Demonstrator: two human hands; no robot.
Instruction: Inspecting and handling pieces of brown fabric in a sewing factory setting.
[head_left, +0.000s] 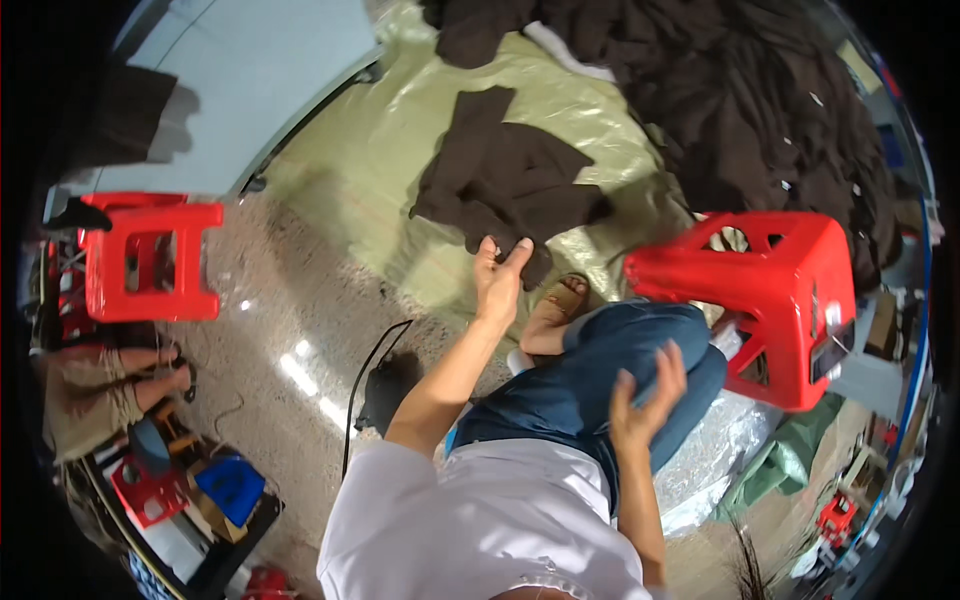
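My left hand (503,275) reaches forward and pinches the near edge of a dark brown garment (500,165) between thumb and fingers. The cloth spreads unevenly over a yellowish plastic sheet (350,180) on the floor, with folds and a long strip pointing away from me. Above my knee, in blue trousers, my right hand (648,400) is raised with its fingers apart and nothing in it. A large pile of similar dark brown garments (740,110) lies beyond, at the far right.
To my right a red plastic stool (745,290) carries a dark phone-like object (833,352). Another red stool (155,260) stands at the left, below a pale table (270,80). A black cable (362,380) runs over the floor; a blue bin (232,488) sits lower left, near another person's legs.
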